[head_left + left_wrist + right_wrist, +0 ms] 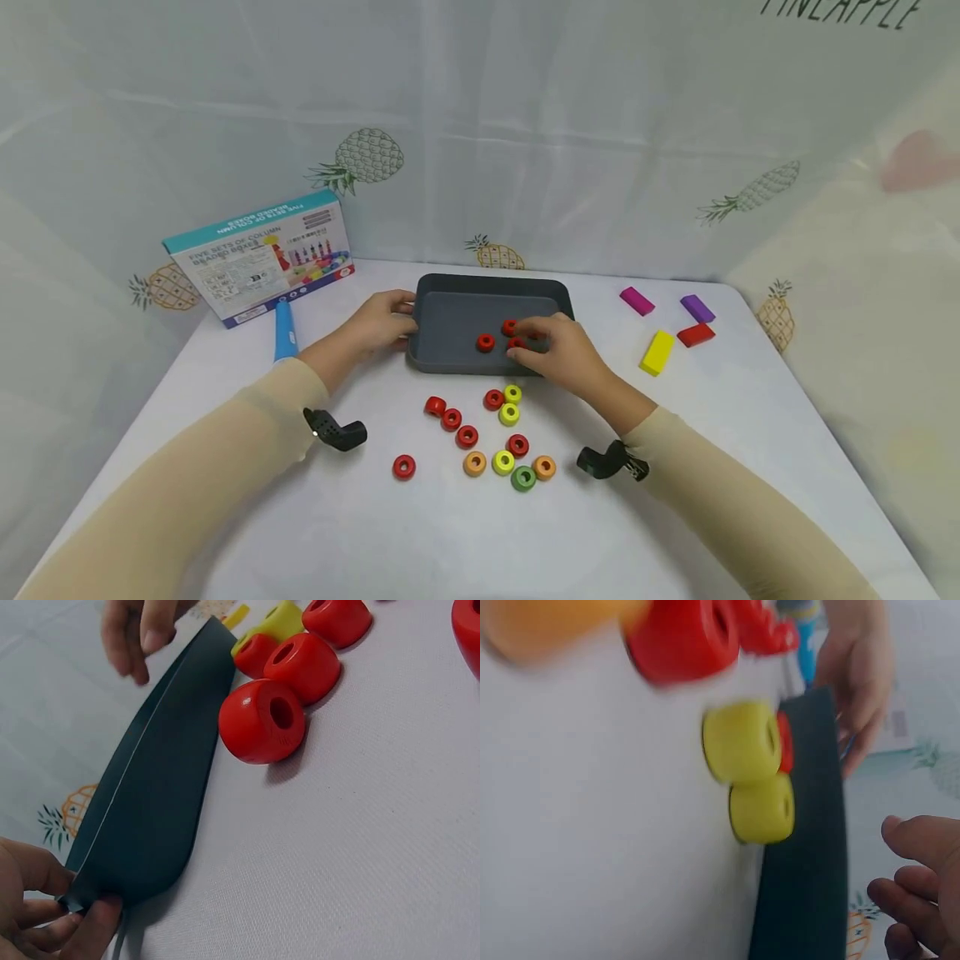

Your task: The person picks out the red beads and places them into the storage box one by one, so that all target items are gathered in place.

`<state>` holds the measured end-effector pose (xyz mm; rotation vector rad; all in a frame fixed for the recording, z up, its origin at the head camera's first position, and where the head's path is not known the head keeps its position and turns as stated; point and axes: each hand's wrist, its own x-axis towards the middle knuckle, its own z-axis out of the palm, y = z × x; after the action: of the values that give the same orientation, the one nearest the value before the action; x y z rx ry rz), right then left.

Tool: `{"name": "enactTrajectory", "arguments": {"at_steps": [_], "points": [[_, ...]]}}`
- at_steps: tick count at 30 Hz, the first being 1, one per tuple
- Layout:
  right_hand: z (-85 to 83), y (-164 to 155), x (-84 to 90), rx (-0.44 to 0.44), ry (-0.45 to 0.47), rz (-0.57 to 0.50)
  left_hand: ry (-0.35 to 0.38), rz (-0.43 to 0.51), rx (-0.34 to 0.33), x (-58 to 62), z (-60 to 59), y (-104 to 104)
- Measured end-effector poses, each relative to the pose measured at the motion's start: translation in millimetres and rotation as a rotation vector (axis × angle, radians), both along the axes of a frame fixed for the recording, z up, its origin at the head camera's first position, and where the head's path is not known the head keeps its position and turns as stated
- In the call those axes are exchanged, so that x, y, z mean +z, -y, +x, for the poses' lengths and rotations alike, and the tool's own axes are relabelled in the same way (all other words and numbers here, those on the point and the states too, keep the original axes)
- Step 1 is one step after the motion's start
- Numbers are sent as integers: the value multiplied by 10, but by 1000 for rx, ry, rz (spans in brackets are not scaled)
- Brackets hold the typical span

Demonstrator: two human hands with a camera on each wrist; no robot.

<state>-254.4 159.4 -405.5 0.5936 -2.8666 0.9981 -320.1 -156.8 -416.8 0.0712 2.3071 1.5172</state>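
Note:
A dark grey tray (450, 312) lies at the far middle of the white table. My left hand (377, 323) grips its left rim, with thumb and fingers around the corner in the left wrist view. Over the tray's right part hovers my right hand (562, 352). Its fingers are loosely bent and apart, with nothing between them in the right wrist view. Several red beads lie in the tray; one red bead (486, 342) is plain to see, while others are partly hidden by the right hand.
In front of the tray lie loose beads: several red (467, 437), yellow (503, 462), orange (475, 463) and one green bead (523, 477). Coloured blocks, including a yellow block (657, 353), lie at right. A printed box (262, 258) and a blue object (285, 332) stand at left.

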Motion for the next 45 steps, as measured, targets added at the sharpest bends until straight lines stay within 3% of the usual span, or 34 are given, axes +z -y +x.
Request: {"name": "enactTrajectory", "arguments": {"at_steps": [5,10,16,22,33,38,41,45], "points": [[358,-110,70,31,39,-79,3,-5,11,19,-25,37],[648,-150,-32,103,107,-147,-8,-16,15,38,-62,72],[795,-152,-223,146,184,-172,-30,-30,18,73,-95,81],[870,-128,-306,180,216,-147,-17,-15,10,61,-99,54],[947,-126,-369,207,231,-96,3,-21,-9,-13,-21,4],[943,-124,-245,174,200,-100,3,-18,-10,-15,-2,-9],[832,-167,-81,135,144,-106,8,-11,-5,-25,-10,-10],[528,-266,68,61,23,-84,10,-12,4,-44,-18,-3]]}}
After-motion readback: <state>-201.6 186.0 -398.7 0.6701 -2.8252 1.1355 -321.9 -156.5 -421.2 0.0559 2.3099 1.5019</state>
